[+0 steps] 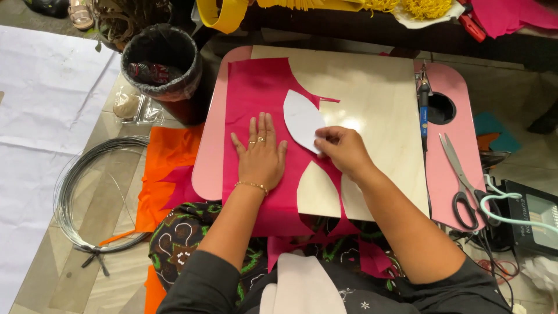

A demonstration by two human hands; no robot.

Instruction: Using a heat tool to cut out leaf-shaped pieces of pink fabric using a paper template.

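My left hand (260, 152) lies flat, fingers spread, on a magenta sheet (256, 93) spread over a pale wooden board (378, 99). My right hand (343, 148) pinches the lower tip of a white petal-shaped template (301, 116) that rests on the magenta sheet. Two petal-shaped holes are cut out of the sheet near its front edge, showing the board beneath. The board sits on a pink lap table (450, 145).
Scissors (462, 180) and a blue-handled tool (424, 110) lie on the pink table's right side beside a round hole. A black bin (163, 64) stands at the left. Orange sheet (165, 168) and a wire coil (87, 192) lie on the floor. A dark device (532, 224) sits right.
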